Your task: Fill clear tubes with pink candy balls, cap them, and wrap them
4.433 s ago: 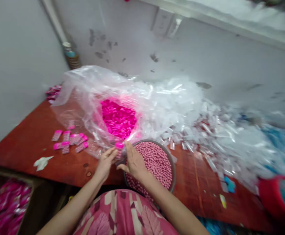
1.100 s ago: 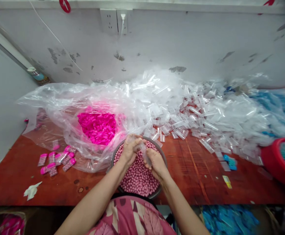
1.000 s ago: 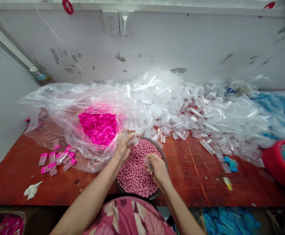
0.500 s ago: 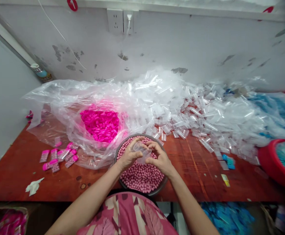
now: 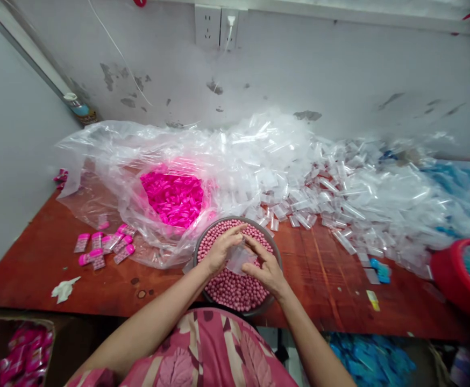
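Note:
Clear plastic containers (image 5: 238, 259), small and flat-sided, are held between my two hands above a grey bowl (image 5: 277, 252) of pink beads (image 5: 237, 291). My left hand (image 5: 220, 252) is curved around their left side, its fingers reaching over the top; its thumb is mostly hidden. On the right, my right hand (image 5: 264, 267) grips them with thumb and bent fingers. How many containers are held, and whether beads are inside, I cannot make out.
Left of the bowl, a clear bag (image 5: 109, 137) holds bright pink caps (image 5: 172, 199). Filled pink-capped containers (image 5: 106, 244) lie near a white scrap (image 5: 64, 290). Many loose clear containers (image 5: 299, 201) spread behind. A red basin (image 5: 448, 274) with blue pieces stands far right.
My left fingers have straightened and moved over the top of the clear containers. My right hand keeps its grip. The camera view has shifted slightly, moving the scene to the right.

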`<state>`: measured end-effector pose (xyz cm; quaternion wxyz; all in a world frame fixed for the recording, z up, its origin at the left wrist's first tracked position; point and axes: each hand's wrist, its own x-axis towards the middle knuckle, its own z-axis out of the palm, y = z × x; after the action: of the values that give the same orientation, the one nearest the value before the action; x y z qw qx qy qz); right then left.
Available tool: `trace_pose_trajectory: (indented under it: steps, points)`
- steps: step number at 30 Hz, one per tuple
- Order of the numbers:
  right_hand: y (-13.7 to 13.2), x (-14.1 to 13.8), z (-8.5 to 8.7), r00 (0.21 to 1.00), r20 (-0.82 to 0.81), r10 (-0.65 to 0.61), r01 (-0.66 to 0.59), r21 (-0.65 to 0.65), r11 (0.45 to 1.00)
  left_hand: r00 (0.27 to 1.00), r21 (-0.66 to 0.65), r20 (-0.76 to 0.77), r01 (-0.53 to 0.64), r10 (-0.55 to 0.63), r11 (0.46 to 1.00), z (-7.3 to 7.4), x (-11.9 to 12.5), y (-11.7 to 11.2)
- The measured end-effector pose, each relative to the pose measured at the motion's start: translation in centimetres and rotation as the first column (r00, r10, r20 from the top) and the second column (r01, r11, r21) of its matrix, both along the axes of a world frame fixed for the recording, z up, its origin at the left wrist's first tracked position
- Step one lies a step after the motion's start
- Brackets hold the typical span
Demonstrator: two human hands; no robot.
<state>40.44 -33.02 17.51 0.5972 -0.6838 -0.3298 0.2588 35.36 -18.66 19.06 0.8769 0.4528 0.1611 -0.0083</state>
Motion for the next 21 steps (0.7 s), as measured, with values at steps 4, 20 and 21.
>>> trace_pose_trajectory:
  steps: [4, 20, 21]
  points:
    - [0.0, 0.0, 0.1, 0.993, -0.071, -0.097, 0.095, -0.022, 0.995, 0.989, 0.136, -0.093, -0.104, 0.117, 0.985, -0.1, 0.5, -0.4]
    - [-0.5, -0.3, 0.3, 0.886, -0.379, -0.268, 0.328, 0.103, 0.939, 0.993, -0.027, 0.023, -0.116, 0.117, 0.993, -0.6, -0.9, -1.2]
    - [-0.4, -0.4, 0.4, 0.880, -0.400, -0.255, 0.331, 0.131, 0.935, 0.990, -0.023, 0.033, -0.134, 0.135, 0.991, -0.6, -0.9, -1.3]
